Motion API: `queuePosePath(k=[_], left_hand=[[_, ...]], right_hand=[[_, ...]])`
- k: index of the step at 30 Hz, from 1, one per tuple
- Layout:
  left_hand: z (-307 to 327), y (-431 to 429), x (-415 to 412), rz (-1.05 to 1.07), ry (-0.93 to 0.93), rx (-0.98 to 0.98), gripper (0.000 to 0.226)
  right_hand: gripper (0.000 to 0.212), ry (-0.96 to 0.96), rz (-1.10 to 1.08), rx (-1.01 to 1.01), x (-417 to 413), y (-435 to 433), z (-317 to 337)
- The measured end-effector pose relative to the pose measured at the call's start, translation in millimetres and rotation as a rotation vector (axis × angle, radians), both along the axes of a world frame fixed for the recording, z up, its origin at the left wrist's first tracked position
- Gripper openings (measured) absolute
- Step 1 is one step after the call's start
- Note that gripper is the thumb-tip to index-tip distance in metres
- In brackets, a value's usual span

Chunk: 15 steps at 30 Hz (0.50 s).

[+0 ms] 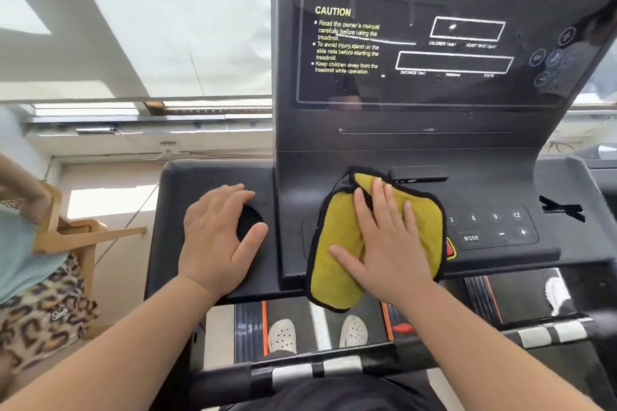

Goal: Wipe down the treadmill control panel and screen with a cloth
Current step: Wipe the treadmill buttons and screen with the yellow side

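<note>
view: head, wide-angle | faces: forward and down | range: close over control panel (494, 227) | screen (434, 43) 12 o'clock, shoes (282, 335) 6 o'clock

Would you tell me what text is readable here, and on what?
Screen:
"INCLINE %"
"PROGAMMODE"
"CAUTION"
"Read the owner's manual carefully before using the treadmill."
"To avoid injury,stand on the side rails before starting the treadmill."
"Keep children away from the treadmill while operation."
"CALORIES"
"HEART RATE"
"DISTANCE"
"STEPS"
Units and other labels: blurred.
Keypad:
"3"
"6"
"9"
"12"
"MODE"
"-"
"+"
Window:
"健身"
Garment logo: blurred.
</note>
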<state>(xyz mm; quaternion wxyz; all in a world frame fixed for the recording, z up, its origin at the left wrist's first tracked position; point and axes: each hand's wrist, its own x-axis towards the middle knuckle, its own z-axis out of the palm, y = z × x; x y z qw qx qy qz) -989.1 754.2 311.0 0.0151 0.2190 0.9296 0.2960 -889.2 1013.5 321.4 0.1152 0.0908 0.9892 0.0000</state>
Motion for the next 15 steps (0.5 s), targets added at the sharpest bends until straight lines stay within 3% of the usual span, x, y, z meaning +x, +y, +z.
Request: queuePosePath(k=[3, 8, 12, 15], left_hand=[[-1, -1, 0, -0.003, 0.013, 0.011, 0.06], [-1, 1, 1, 0.02, 0.023, 0.046, 0.067], [-4, 0, 0, 0.002, 0.046, 0.037, 0.065], [-3, 0, -1, 0.007, 0.034, 0.027, 0.056]], right_hand=[[0.102, 0.022, -0.065, -0.031, -18, -31, 2], [0.093, 0.027, 0.257, -0.073, -28, -83, -2], [0.089, 0.094, 0.425, -0.038, 12, -56, -18], [0.096, 0.079, 0.347, 0.017, 39, -4, -22]])
